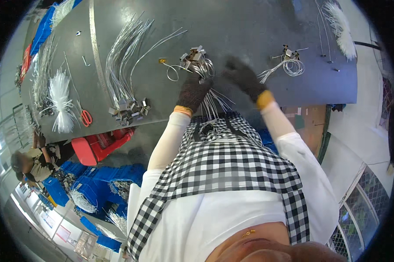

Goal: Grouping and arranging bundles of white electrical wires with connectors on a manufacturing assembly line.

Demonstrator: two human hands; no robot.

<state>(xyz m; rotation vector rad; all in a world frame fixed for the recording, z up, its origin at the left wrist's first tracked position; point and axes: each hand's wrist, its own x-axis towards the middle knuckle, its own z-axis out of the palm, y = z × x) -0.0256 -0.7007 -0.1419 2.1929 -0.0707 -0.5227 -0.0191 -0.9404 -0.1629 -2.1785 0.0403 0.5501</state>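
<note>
The left hand (193, 91), in a dark knit glove with an orange cuff, is clamped around a bundle of thin silvery wires (204, 70). The bundle sits at the near edge of the grey worktop (240, 26): small metal end pieces fan out above the fist, and loose wire tails hang below it, over the checked apron (223, 161). The right hand (245, 78), gloved the same way, is blurred just beside the bundle; I cannot tell whether its fingers are together or apart, or whether they touch the wires.

To the right of that hand lies a smaller coiled wire loop (291, 64) with its own metal ends. To the left, a long sheaf of straight wires (123, 61) stretches across the worktop, ending in a heap of small metal clips (129, 109). Further left lie red-handled scissors (86, 117) and a white bunch of plastic ties (60, 102). Below the worktop edge stands a red bin (101, 144), with blue crates (96, 179) beyond it.
</note>
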